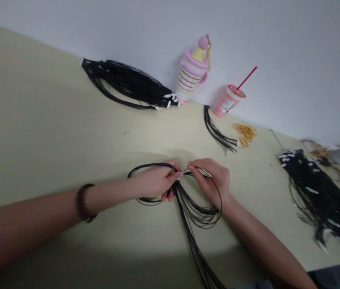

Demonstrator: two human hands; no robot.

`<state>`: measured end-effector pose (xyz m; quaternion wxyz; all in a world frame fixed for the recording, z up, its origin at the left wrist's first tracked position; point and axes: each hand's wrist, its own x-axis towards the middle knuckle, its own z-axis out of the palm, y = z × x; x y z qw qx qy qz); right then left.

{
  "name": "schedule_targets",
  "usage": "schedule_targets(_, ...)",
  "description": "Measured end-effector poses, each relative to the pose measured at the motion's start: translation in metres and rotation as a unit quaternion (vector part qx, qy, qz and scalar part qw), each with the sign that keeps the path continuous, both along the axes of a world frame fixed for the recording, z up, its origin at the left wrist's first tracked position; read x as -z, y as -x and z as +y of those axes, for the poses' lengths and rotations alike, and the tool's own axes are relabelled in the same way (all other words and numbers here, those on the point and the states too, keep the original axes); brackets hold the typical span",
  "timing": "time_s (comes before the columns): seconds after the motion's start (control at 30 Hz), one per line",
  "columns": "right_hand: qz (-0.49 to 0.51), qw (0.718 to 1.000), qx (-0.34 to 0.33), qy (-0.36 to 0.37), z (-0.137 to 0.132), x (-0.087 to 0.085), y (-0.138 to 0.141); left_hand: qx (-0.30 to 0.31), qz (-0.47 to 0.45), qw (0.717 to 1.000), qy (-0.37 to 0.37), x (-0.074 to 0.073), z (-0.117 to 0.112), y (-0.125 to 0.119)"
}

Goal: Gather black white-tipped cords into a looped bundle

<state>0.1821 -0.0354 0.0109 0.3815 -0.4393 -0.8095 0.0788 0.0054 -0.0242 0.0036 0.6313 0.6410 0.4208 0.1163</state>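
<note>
A bundle of thin black cables (185, 206) is looped on both sides of my left hand (158, 180), with a long tail hanging toward the table's near edge. My left fingers are closed around its gathered middle, beside a small white piece (182, 173). Just to the right, my right hand (213, 178) pinches a thin dark strand between thumb and forefinger; whether it is a cable end or a tie is too small to tell. A loop of cable passes by my right palm. The left fingertips are partly hidden behind the bundle.
Against the wall lie a large black cable bundle (128, 82), a pink striped cup (189, 76), and a pink tumbler with a red straw (228, 100). Nearby are a small cable bundle (216, 132) and yellow rubber bands (245, 132). A cable pile (320, 192) occupies the right side.
</note>
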Motion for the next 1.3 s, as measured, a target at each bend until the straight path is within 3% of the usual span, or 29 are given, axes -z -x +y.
schedule_targets(0.7, -0.006, 1.000, -0.006, 0.022, 0.000, 0.003, -0.004, 0.003, -0.002, 1.000, 0.006, 0.000, 0.001, 0.001)
schedule_targets(1.3, -0.065, 0.996, -0.039, -0.050, -0.001, 0.007, -0.004, 0.007, 0.023, 0.999, 0.021, -0.008, 0.002, 0.000)
